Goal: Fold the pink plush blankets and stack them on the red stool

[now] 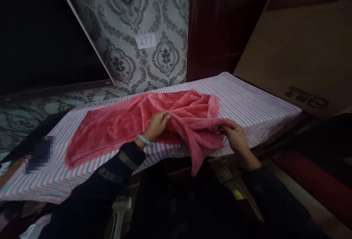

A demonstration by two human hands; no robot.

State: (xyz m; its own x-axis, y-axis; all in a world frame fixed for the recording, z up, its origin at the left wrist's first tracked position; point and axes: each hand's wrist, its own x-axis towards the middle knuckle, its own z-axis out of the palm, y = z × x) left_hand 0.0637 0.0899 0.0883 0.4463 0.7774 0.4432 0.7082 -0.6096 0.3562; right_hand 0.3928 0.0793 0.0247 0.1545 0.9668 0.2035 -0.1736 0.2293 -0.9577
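Note:
A plush pink-red garment [118, 121] lies along a striped cloth-covered table, its left part flat and its right part bunched in folds. My left hand [158, 124], with a pale bracelet at the wrist, is closed on a fold near the garment's middle. At the right end, my right hand [233, 134] grips the garment's edge between thumb and fingers and holds it raised. Between my hands the fabric is stretched, and one flap hangs over the table's front edge.
Striped cloth [247, 99] covers the table. A dark screen [49, 33] stands at the left, a large cardboard box [302, 44] at the right. Behind are patterned wallpaper with a paper label [146, 41] and a dark red door [214, 26].

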